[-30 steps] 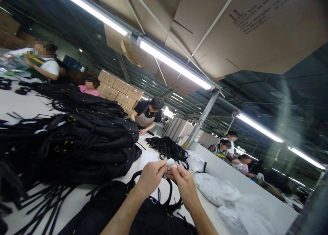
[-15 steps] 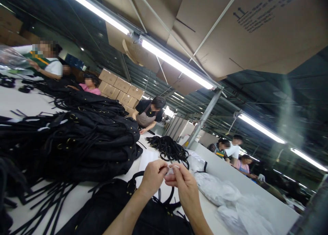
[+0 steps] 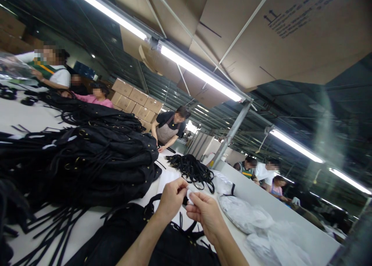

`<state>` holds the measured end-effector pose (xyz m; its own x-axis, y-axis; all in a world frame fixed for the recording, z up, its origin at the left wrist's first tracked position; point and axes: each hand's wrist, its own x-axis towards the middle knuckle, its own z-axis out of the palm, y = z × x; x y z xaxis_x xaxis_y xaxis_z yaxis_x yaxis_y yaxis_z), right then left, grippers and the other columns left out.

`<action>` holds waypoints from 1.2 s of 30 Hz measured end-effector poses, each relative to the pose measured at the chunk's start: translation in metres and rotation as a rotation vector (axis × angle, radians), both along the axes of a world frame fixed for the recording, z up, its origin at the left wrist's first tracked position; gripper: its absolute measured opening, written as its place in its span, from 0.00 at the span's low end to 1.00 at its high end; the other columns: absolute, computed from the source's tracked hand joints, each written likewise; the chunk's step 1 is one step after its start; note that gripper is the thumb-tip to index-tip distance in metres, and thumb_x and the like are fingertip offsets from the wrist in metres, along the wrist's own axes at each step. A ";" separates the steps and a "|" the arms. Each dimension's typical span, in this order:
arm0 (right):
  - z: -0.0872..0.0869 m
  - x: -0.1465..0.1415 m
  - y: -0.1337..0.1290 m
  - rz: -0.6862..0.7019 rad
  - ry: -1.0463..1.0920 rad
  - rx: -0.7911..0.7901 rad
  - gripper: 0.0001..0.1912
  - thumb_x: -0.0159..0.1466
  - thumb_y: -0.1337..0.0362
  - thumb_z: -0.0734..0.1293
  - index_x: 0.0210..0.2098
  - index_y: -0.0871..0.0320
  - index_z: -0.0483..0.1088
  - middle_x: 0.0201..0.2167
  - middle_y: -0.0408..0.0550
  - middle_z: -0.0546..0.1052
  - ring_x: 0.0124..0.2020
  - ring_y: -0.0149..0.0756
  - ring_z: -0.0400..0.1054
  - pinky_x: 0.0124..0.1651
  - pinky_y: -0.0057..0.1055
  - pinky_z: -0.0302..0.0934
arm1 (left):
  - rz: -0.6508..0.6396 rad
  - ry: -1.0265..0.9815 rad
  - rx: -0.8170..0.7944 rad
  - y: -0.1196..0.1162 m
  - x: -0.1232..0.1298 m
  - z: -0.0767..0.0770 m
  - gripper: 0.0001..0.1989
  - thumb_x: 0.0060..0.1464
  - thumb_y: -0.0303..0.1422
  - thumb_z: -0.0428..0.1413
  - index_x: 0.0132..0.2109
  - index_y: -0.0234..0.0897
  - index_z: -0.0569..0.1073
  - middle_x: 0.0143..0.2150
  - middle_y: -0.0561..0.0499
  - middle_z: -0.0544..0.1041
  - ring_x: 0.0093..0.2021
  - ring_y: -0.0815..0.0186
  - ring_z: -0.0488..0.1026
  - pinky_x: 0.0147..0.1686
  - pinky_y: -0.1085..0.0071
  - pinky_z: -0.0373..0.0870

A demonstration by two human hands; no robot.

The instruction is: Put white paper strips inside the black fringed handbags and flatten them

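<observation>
The white piece (image 3: 189,196), mostly covered before, now shows more plainly, pinched in the right hand (image 3: 204,210); the left hand (image 3: 171,198) curls just beside it, grip unclear.

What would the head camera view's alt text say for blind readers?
A bare right hand pinches a small white roundish piece beside the bare left hand, above a black fabric bag. Stacked black bags lie left, translucent plastic right.

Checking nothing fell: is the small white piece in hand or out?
In hand: the right hand pinches the white piece, near the left hand.
</observation>
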<state>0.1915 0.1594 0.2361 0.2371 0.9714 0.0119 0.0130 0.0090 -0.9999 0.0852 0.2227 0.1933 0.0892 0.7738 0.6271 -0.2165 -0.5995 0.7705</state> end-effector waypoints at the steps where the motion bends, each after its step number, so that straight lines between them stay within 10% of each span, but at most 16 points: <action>1: 0.001 0.000 0.001 -0.007 0.007 -0.002 0.33 0.32 0.46 0.82 0.27 0.63 0.71 0.18 0.43 0.75 0.20 0.28 0.70 0.22 0.23 0.68 | 0.006 0.002 0.004 0.000 0.000 0.000 0.06 0.49 0.27 0.49 0.29 0.38 0.70 0.26 0.54 0.72 0.28 0.66 0.68 0.30 0.73 0.62; 30: 0.001 0.008 0.018 0.044 0.085 0.078 0.36 0.38 0.52 0.81 0.39 0.56 0.61 0.27 0.44 0.78 0.31 0.36 0.77 0.38 0.31 0.72 | 0.099 0.090 0.101 0.005 -0.002 -0.007 0.08 0.48 0.23 0.46 0.30 0.39 0.68 0.26 0.56 0.70 0.28 0.67 0.67 0.31 0.74 0.60; 36: 0.004 0.016 0.029 0.100 -0.242 -0.024 0.25 0.50 0.45 0.72 0.35 0.58 0.66 0.25 0.45 0.75 0.25 0.33 0.73 0.30 0.30 0.68 | 0.118 0.148 0.111 0.006 0.000 -0.009 0.09 0.48 0.22 0.46 0.31 0.39 0.68 0.24 0.57 0.69 0.26 0.68 0.67 0.29 0.75 0.60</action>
<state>0.2076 0.1886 0.2402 0.1325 0.9906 0.0337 0.2525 -0.0009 -0.9676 0.0853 0.2289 0.1843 0.0997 0.7114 0.6957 -0.0297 -0.6967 0.7167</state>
